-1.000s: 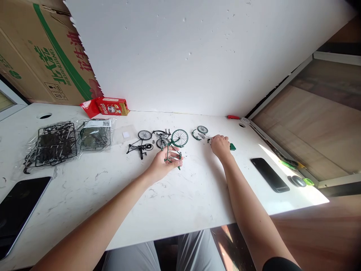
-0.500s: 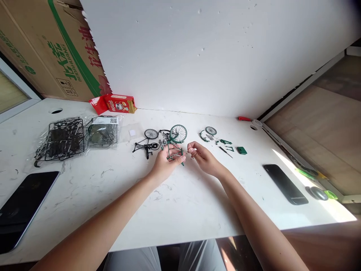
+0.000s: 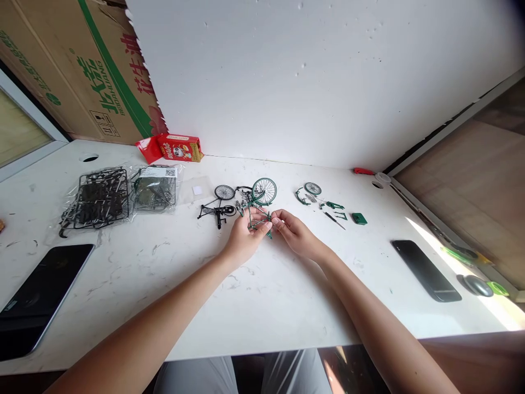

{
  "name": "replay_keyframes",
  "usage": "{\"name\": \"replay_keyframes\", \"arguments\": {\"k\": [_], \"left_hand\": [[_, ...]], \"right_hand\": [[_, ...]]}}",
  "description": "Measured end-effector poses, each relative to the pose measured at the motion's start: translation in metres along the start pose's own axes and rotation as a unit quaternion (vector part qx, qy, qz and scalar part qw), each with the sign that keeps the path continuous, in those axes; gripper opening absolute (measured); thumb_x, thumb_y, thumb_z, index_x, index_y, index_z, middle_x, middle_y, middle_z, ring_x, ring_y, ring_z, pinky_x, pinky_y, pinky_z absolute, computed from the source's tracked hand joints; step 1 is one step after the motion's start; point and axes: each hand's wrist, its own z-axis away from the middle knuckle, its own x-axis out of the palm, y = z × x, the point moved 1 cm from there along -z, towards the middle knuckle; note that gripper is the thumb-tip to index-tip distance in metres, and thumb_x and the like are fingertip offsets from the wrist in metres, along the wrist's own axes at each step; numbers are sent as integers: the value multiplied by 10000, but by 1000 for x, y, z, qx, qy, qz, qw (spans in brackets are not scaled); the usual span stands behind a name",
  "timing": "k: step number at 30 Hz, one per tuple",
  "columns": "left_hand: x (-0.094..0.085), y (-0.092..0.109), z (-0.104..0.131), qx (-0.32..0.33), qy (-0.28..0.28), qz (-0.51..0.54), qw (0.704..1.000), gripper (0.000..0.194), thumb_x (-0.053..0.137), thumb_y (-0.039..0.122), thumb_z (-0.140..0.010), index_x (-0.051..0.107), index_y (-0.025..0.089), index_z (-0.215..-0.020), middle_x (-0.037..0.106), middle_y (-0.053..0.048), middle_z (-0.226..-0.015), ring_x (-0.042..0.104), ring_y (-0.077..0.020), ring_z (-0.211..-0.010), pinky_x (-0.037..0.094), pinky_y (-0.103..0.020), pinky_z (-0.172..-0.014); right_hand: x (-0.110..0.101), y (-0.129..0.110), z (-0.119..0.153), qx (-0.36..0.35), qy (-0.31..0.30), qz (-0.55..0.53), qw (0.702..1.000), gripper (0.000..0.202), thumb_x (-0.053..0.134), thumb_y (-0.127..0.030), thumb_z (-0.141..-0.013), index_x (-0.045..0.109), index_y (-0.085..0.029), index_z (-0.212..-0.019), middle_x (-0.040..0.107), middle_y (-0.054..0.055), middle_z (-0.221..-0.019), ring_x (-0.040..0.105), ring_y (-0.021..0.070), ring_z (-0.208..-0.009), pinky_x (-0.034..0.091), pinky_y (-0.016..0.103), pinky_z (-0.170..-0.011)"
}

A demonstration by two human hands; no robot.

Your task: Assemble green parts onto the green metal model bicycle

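A green model bicycle [image 3: 264, 191], with one spoked wheel showing at its far end, is gripped between the thumb and fingers of my left hand [image 3: 245, 235]. My right hand [image 3: 294, 232] is pinched closed at the near end of the frame, by the saddle side. Whatever sits between its fingertips is too small to name. Left of the hands lies a black model bicycle frame [image 3: 216, 210] beside a loose dark wheel [image 3: 225, 192]. To the right are another wheel [image 3: 313, 188], a green curved mudguard [image 3: 301, 197] and several small green parts [image 3: 335, 205].
A thin dark tool [image 3: 334, 220] and a green block [image 3: 359, 219] lie at right, before a black phone [image 3: 426, 271]. On the left are bagged part sprues [image 3: 100, 198], a tablet-like device [image 3: 45, 298] and a red box [image 3: 180, 148]. A cardboard box [image 3: 82, 71] stands behind.
My right hand has come left to the bicycle, its fingertips now meeting the near end of the frame. My left hand keeps its hold. The view has shifted slightly.
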Motion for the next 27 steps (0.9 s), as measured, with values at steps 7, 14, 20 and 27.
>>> {"name": "replay_keyframes", "arguments": {"k": [7, 14, 20, 27], "left_hand": [[0, 2, 3, 19, 3, -36, 999, 374, 783, 265, -900, 598, 176, -1214, 719, -138, -1241, 715, -228, -1108, 579, -327, -886], [0, 3, 4, 24, 9, -52, 998, 356, 777, 288, -912, 612, 189, -1212, 704, -148, -1289, 699, -246, -1161, 573, -325, -875], [1, 4, 4, 30, 13, -48, 998, 330, 777, 298, -908, 617, 196, -1177, 692, -145, -1317, 683, -245, -1190, 568, -318, -883], [-1, 2, 3, 42, 12, -80, 996, 305, 754, 294, -931, 622, 196, -1187, 696, -136, -1281, 682, -246, -1173, 563, -357, -946]], "right_hand": [[1, 2, -1, 5, 7, 4, 1000, 404, 488, -628, -1075, 564, -234, -1032, 613, 28, -937, 548, 197, -865, 466, 355, -816], [4, 8, -3, -4, 13, -9, 1000, 390, 493, -624, -1073, 561, -244, -1019, 614, 25, -926, 547, 201, -865, 469, 353, -815], [7, 8, -3, -3, 15, -15, 1000, 395, 482, -635, -1074, 556, -254, -1003, 605, 26, -904, 536, 205, -846, 468, 362, -799], [8, 11, -4, 5, 14, -30, 999, 381, 493, -617, -1078, 568, -250, -1011, 644, 32, -930, 581, 206, -863, 491, 365, -817]]}}
